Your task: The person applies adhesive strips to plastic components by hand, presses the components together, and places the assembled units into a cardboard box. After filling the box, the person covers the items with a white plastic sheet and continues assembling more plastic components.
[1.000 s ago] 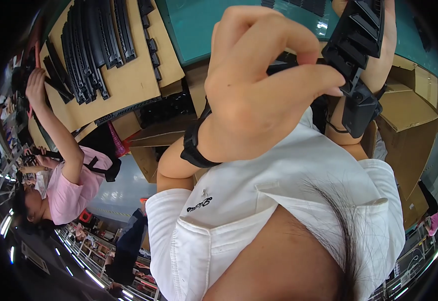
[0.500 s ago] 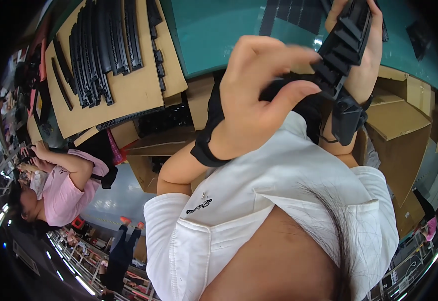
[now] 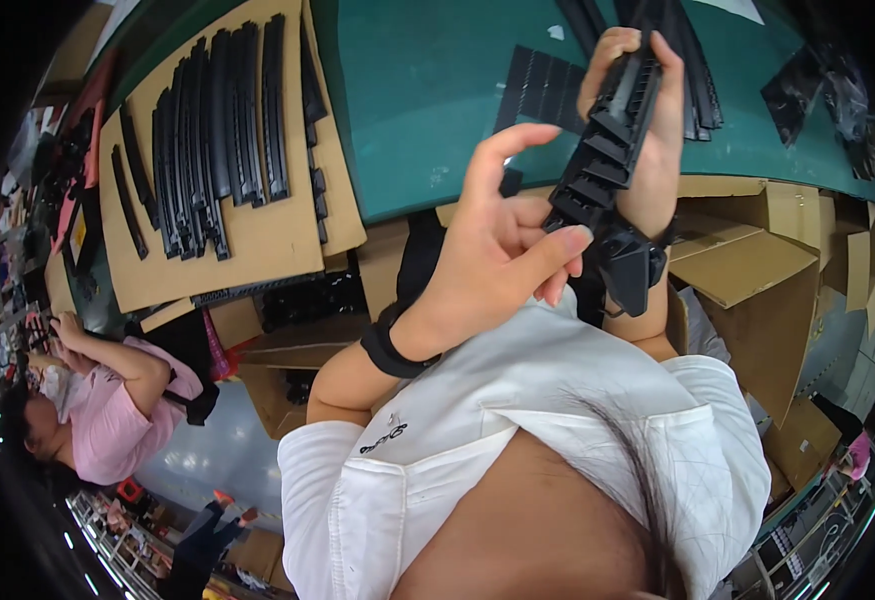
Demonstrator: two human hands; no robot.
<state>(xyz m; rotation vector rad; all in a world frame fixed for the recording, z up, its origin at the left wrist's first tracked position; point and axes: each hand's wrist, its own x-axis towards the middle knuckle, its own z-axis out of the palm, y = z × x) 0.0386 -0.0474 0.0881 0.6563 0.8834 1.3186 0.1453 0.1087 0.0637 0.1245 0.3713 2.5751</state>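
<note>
Part (image 3: 605,160): held in the right hand (image 3: 660,160), lower in view and farther left than half a second ago, its ribbed end slanting down toward the left hand (image 3: 502,235).
Right hand: fingers and thumb clamped on the part, as before; a black box (image 3: 635,268) sits at its wrist.
Left hand: forefinger now lifted clear of the part and well apart from the thumb, which lies by the lower end; the other fingers curl inward (whether they grip that end, I cannot tell).
Table (image 3: 417,110): teal, beyond both hands, more of it in view than earlier; flat black sheets (image 3: 537,90) lie between the hands and farther off, dark strips (image 3: 695,85) just past the right hand.
Board (image 3: 247,240): tan, well left of the left hand, bearing a row of black lengths (image 3: 222,130).
Cartons (image 3: 747,265): right of the right hand, nearer the body, flaps open.
Co-worker (image 3: 122,420): pink shirt, far left of the left hand, arms bent as in the last frame.
Floor (image 3: 202,460): grey, behind the left elbow.
</note>
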